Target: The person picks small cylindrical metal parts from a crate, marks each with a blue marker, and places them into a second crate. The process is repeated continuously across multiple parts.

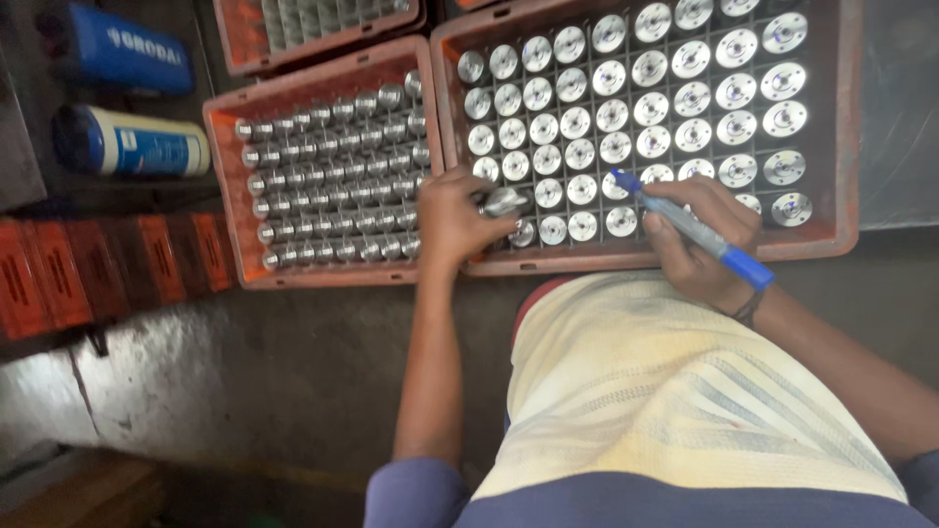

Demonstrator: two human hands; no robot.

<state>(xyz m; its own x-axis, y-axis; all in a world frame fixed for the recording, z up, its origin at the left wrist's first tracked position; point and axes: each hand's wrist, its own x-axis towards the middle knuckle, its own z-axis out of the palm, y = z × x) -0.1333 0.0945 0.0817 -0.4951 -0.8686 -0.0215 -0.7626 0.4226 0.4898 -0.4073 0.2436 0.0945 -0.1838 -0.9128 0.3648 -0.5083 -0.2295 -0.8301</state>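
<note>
Orange plastic walls frame what we see: a big crate point(841, 127) with a grid of cells, each holding a shiny steel part standing on end with its round face up. We see the left hand point(455, 220) at the crate's near left corner, fingers curled and pinching one steel part point(504, 201), which lies tilted just above the near rows of cells. We see the right hand point(699, 240) over the near edge of the same crate, closed around a blue marker point(690, 225). The marker slants, its tip up and to the left, close over the parts in the near rows, its cap end jutting out past the wrist side. We cannot tell whether the tip touches a part.

Beside the big crate on the left sits a smaller orange crate point(225, 186), packed with rows of steel cylinders lying on their sides. Further left we note two cans point(132, 142) lying flat, one blue, one cream and blue. Below the crates we see a pale cloth point(646, 391) across the person's lap.
</note>
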